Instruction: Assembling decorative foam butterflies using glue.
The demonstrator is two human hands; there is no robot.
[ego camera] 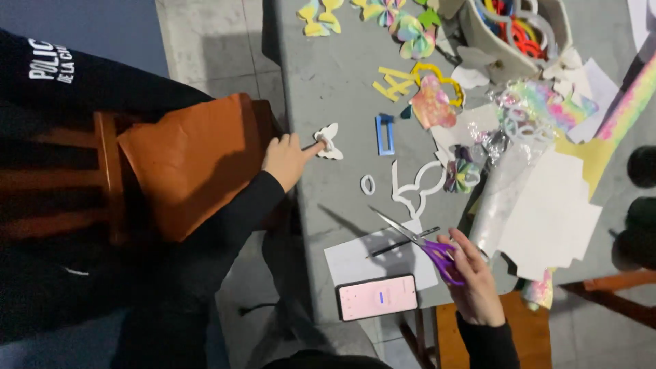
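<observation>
Your right hand [475, 283], low in the frame right of centre, is curled through the purple handles of a pair of scissors [420, 242], whose open blades point up and left over a white sheet [355, 260]. A black pencil [403, 242] lies across that sheet under the blades, and a phone [376, 297] with a pink screen sits just below the sheet at the table edge.

Your left hand [285, 159], at centre left, holds nothing: its fingers are loosely folded, with one stretched out to touch a white paper butterfly [329, 141] on the grey table [328, 75]. Just to the right of the butterfly lies a blue rectangular frame piece [385, 134], and below that a white cut-out outline [415, 186]. Colourful paper butterflies [410, 31] lie along the top edge of the frame.
</observation>
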